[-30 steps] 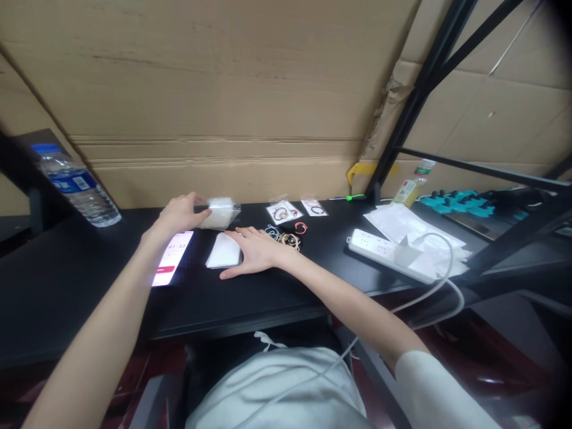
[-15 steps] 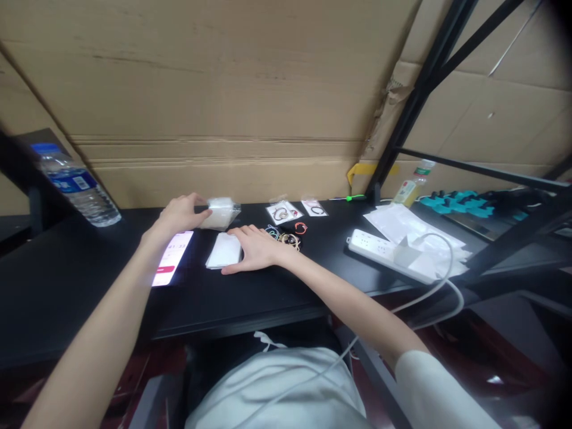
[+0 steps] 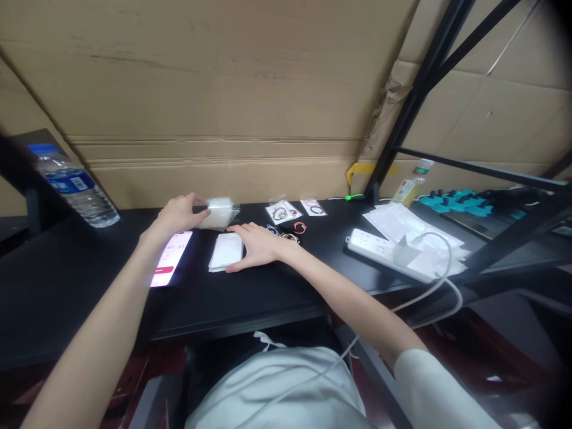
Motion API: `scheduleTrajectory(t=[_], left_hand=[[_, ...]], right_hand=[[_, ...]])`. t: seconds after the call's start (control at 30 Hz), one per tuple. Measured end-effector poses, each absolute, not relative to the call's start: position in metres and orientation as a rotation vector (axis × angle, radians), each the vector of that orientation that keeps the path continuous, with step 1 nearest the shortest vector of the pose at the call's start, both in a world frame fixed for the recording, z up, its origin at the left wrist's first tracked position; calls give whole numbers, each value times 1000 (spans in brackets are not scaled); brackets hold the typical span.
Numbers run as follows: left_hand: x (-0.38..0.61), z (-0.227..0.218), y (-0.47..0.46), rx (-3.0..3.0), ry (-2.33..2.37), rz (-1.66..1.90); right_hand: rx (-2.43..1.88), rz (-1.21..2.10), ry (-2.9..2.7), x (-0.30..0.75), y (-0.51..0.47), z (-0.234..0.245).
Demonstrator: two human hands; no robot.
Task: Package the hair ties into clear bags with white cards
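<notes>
My left hand (image 3: 179,213) rests at the left edge of a clear plastic packet of whitish contents (image 3: 218,213). Its thumb and fingers are apart, with the thumb against the packet. My right hand (image 3: 257,245) spans a stack of white cards (image 3: 224,250), fingers at the far edge and thumb at the near one. Just behind the right hand lie a few looped bands, an orange one (image 3: 300,227) and a beige one (image 3: 290,237), partly hidden by the hand. Under the left forearm a lit phone (image 3: 168,262) lies face up.
Bagged bracelets on cards (image 3: 283,212) and another small bag (image 3: 314,207) sit at the back. A water bottle (image 3: 78,187) stands left. To the right are a power strip (image 3: 375,245) with a cable, white sheets (image 3: 388,217) and a black metal frame (image 3: 413,113).
The white card stack has shifted slightly right and towards me along with my right hand. My left hand and the packet stay where they were.
</notes>
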State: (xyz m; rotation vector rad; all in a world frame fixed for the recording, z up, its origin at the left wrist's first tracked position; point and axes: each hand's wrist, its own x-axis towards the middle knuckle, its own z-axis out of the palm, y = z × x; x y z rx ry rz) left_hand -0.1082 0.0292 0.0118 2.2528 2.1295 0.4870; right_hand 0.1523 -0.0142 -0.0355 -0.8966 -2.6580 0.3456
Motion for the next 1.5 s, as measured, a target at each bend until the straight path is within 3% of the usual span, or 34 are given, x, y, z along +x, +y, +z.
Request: scheduleTrajectory(t=[0.5,0.8,1.03,1.2,1.5], left_hand=[[-110,11,30,2248,2129,499],[-112,10,34,2243,2152,488],[-113,9,35,2278,2140,465],[-114,7,37,2284,2150,450],[-109,11,32,2257,2146,417]], right_hand=[[-853,431,-2720,156,-20,-28],[-1060,639,-2634,193,-10,-2],[-1683,45,-1987,239,38,-12],[-2034,152,-1976,243,53,-32],[-2079,422,-1820,227,61,-31]])
